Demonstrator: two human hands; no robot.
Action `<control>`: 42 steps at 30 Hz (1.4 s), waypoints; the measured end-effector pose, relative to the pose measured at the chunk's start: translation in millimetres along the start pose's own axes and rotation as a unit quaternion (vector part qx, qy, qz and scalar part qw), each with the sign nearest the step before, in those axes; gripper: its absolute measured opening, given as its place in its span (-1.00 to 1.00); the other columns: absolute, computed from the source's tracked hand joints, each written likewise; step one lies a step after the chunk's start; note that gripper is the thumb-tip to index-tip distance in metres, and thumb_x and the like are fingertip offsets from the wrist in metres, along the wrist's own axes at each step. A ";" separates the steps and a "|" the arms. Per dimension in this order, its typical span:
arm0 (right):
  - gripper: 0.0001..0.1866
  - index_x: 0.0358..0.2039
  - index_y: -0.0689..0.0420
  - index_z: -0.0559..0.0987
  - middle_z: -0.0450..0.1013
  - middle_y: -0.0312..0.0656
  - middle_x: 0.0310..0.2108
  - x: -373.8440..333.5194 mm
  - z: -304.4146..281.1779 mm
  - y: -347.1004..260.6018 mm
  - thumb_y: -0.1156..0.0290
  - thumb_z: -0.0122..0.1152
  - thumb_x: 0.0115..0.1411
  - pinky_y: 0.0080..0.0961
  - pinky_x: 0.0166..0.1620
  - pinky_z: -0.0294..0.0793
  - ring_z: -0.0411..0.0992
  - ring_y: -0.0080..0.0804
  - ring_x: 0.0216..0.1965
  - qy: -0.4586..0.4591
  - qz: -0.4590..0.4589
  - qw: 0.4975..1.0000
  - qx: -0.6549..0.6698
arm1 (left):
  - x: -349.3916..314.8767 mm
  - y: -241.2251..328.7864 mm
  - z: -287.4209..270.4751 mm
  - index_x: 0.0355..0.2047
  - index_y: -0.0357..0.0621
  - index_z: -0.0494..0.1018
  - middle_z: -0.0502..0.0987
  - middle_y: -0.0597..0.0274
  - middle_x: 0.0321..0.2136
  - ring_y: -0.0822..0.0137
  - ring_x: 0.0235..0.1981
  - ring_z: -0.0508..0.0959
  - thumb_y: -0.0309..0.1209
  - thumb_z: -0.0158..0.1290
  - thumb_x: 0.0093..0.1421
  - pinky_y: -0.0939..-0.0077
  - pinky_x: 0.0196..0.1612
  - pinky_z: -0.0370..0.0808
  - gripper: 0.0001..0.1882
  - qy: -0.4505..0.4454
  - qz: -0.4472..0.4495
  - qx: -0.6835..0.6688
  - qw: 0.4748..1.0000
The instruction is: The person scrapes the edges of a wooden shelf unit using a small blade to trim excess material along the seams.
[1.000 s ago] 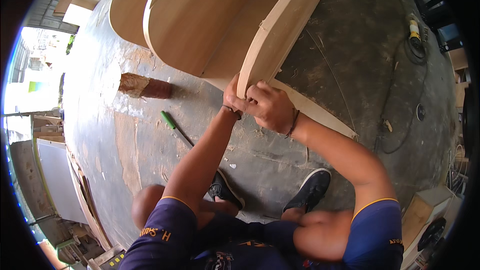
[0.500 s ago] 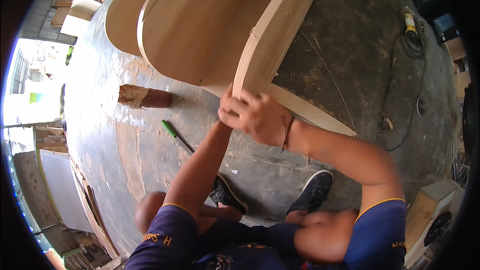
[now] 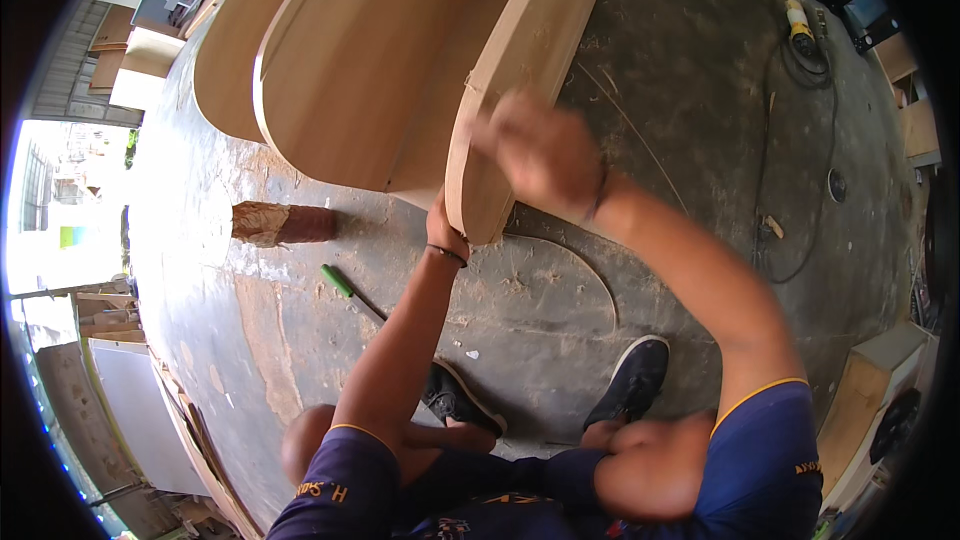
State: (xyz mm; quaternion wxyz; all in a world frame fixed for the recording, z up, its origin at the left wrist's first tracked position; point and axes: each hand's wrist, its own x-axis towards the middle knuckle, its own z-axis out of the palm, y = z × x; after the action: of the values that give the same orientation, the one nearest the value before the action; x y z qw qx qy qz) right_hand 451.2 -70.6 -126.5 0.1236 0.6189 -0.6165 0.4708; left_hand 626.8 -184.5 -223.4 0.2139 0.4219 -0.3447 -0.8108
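A pale curved wooden panel (image 3: 497, 90) with a rounded near end runs away from me, part of a larger wooden piece. At that end my left hand (image 3: 443, 227) grips the panel from its left side, most of its fingers hidden behind the wood. Over the panel's top edge my right hand (image 3: 545, 152) is smeared by motion, so its fingers and anything in them cannot be made out. A thin pale strip (image 3: 590, 275) curves across the floor side from the panel's end, below my right forearm.
Wide curved wooden sheets (image 3: 350, 70) stand to the left of the panel. On the floor lie a brown paper-wrapped roll (image 3: 285, 224), a green-handled tool (image 3: 337, 281) and, far right, a yellow power tool (image 3: 798, 25) with its cable (image 3: 828, 120). A wooden box (image 3: 855, 390) stands at right.
My right hand has left my left hand and moved up along the panel's edge. The panel's end sits lower and further left in view. A thin curved strip now shows beside it.
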 end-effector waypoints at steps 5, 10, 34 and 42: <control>-0.60 -0.04 0.01 0.55 0.52 -0.11 -0.28 42.0 -15.6 70.8 0.58 0.03 0.10 -0.25 -0.20 0.53 0.49 -0.10 -0.26 0.179 0.100 0.975 -0.083 | 7.0 -6.4 5.0 0.15 -0.16 0.34 0.52 0.20 0.02 0.27 -0.01 0.55 -0.21 -0.23 0.38 0.34 0.02 0.52 -0.56 0.035 0.002 0.041 0.999; -0.59 -0.03 -0.04 0.55 0.51 -0.12 -0.26 -4.1 6.7 -3.8 0.55 0.07 0.09 -0.22 -0.17 0.53 0.49 -0.07 -0.25 -0.002 0.036 0.999 -0.021 | 0.0 0.5 -1.5 0.12 -0.14 0.38 0.54 0.24 0.00 0.29 -0.03 0.57 -0.19 -0.23 0.37 0.40 -0.01 0.53 -0.57 0.011 0.001 0.025 1.000; -0.63 -0.04 -0.08 0.56 0.43 -0.17 -0.32 34.9 -18.3 -7.4 0.44 0.05 0.12 -0.27 -0.37 0.58 0.47 -0.15 -0.28 -0.076 0.014 0.970 -0.231 | -4.5 -1.0 11.8 0.02 -0.15 0.46 0.57 0.27 -0.14 0.40 -0.12 0.55 -0.18 -0.09 0.34 0.50 -0.07 0.49 -0.61 0.054 0.004 0.038 0.998; -0.57 0.02 -0.09 0.56 0.38 -0.24 -0.43 28.9 -21.4 -15.0 0.51 0.07 0.12 -0.29 -0.41 0.49 0.41 -0.21 -0.35 -0.053 0.015 0.981 -0.184 | -4.7 -1.2 17.0 -0.02 -0.13 0.48 0.56 0.26 -0.23 0.41 -0.18 0.53 -0.08 -0.03 0.30 0.46 -0.11 0.48 -0.57 -0.006 -0.003 0.047 0.999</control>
State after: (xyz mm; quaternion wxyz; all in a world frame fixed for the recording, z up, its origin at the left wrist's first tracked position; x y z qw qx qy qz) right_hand 449.3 -70.5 -87.5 0.1954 0.6007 -0.7073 0.3174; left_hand 615.2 -174.3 -214.8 0.1890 0.4277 -0.3828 -0.7967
